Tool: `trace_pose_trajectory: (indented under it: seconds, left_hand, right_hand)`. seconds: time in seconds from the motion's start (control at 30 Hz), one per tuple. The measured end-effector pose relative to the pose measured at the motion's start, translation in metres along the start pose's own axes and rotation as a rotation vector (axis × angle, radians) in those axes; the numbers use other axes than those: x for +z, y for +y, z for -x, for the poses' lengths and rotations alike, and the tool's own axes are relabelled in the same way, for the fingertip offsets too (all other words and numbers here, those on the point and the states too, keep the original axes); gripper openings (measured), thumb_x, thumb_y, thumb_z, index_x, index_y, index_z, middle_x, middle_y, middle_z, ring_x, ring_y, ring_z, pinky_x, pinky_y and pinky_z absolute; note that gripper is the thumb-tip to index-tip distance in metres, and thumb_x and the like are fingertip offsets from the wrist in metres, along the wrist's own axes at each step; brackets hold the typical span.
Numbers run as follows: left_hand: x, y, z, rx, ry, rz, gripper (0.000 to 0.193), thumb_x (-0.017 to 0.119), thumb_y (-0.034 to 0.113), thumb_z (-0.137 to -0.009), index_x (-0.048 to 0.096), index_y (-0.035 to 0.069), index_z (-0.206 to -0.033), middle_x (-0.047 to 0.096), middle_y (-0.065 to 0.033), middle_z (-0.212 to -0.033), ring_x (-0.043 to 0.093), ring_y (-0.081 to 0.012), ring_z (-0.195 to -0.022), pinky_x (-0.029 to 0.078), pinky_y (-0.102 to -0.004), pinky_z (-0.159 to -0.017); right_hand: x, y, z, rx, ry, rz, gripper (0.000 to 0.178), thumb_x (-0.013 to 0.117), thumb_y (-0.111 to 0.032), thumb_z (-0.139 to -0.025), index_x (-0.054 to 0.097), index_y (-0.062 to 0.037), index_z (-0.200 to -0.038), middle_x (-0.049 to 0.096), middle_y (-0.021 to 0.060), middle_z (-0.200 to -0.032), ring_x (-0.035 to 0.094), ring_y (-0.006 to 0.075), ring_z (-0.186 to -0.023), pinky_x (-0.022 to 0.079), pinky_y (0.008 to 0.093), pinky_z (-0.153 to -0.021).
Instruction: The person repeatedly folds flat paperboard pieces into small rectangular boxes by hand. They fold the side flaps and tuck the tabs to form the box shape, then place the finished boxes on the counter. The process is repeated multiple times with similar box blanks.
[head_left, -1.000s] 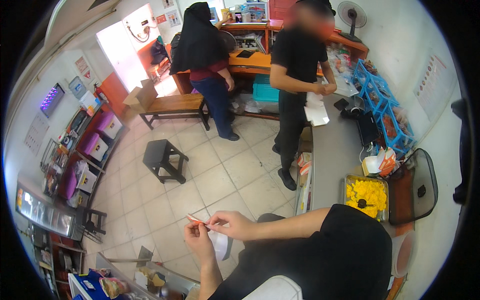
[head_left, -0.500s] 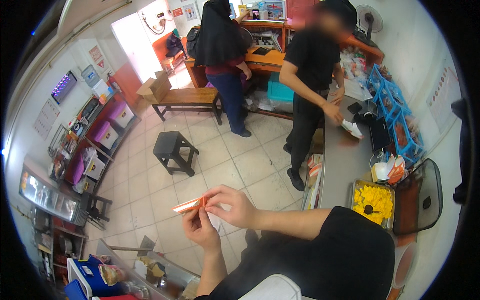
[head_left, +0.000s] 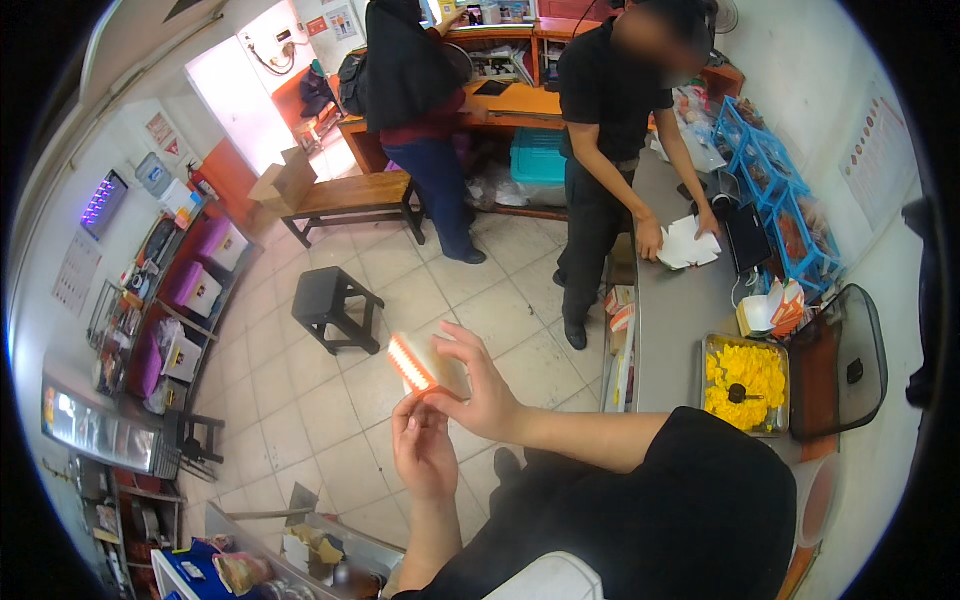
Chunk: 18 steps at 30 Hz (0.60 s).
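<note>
Above the tiled floor I hold a small orange-and-white cardboard food box (head_left: 412, 366), partly opened out into shape. My left hand (head_left: 427, 455) grips its lower edge from below, with curled fingers. My right hand (head_left: 482, 395) is around its right side, thumb along the bottom edge and fingers reaching up behind. The inside of the box is too bright and blurred to make out. To my right, a metal tray of yellow food (head_left: 745, 385) with a dark round knob or handle on it rests on the grey counter (head_left: 672, 345).
Across the counter a person in black (head_left: 615, 110) handles a flat white carton (head_left: 690, 243). Another person (head_left: 415, 80) stands at the wooden desk. A black stool (head_left: 338, 305) and wooden bench (head_left: 350, 195) are on the floor. Folded orange-white boxes (head_left: 775, 308) stand beside the tray.
The box has gone from a flat folded piece to a wider, opened form, and my right hand has shifted to its side. The co-worker's white carton is now spread out on the counter.
</note>
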<state>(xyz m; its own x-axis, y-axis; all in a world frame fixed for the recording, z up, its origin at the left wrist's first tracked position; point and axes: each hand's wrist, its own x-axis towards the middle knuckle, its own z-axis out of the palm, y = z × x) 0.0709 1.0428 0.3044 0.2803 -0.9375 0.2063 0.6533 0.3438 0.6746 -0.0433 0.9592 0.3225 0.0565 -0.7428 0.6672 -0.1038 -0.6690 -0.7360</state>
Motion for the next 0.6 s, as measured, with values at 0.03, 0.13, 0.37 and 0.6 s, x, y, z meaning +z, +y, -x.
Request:
trace_pose_trajectory:
  seconds: [0.03, 0.13, 0.37, 0.6]
  left_hand:
    - [-0.004, 0.001, -0.003, -0.087, -0.011, -0.001, 0.045, 0.056, 0.025, -0.104, 0.052, 0.0, -0.142, 0.057, -0.0192, -0.147, 0.052, -0.0289, -0.138, 0.039, -0.0441, -0.116]
    - [-0.016, 0.003, -0.008, -0.206, -0.034, -0.109, 0.038, 0.054, 0.023, -0.107, 0.054, 0.004, -0.141, 0.058, -0.0183, -0.149, 0.055, -0.0268, -0.135, 0.04, -0.0425, -0.115]
    - [-0.074, 0.019, -0.025, 0.061, 0.253, -1.034, 0.037, 0.043, 0.019, -0.113, 0.048, 0.001, -0.146, 0.056, -0.0163, -0.145, 0.055, -0.0228, -0.13, 0.044, -0.0386, -0.109]
    - [-0.101, 0.0, -0.031, -0.376, 0.368, -0.614, 0.057, 0.042, 0.042, -0.115, 0.048, -0.003, -0.148, 0.063, -0.0147, -0.135, 0.062, -0.0249, -0.121, 0.052, -0.0407, -0.099]
  right_hand:
    - [0.002, 0.006, -0.001, 0.048, -0.065, -0.071, 0.029, 0.065, -0.011, -0.101, 0.063, -0.0025, -0.129, 0.068, 0.0175, -0.128, 0.071, 0.0337, -0.11, 0.057, 0.0383, -0.092]
    - [-0.001, 0.021, 0.005, 0.338, -0.294, -0.22, 0.029, 0.056, -0.016, -0.108, 0.059, -0.0023, -0.133, 0.071, 0.0182, -0.119, 0.072, 0.0312, -0.104, 0.056, 0.0378, -0.09]
    - [0.019, 0.05, -0.013, 0.47, -0.216, -0.199, 0.032, 0.046, -0.024, -0.114, 0.061, -0.0032, -0.133, 0.074, 0.0113, -0.114, 0.071, 0.0171, -0.098, 0.057, 0.032, -0.085]
    - [0.05, 0.063, 0.031, 0.42, -0.324, -0.435, 0.044, 0.048, -0.03, -0.113, 0.052, -0.0041, -0.148, 0.066, 0.0165, -0.135, 0.064, 0.0237, -0.125, 0.049, 0.036, -0.107]
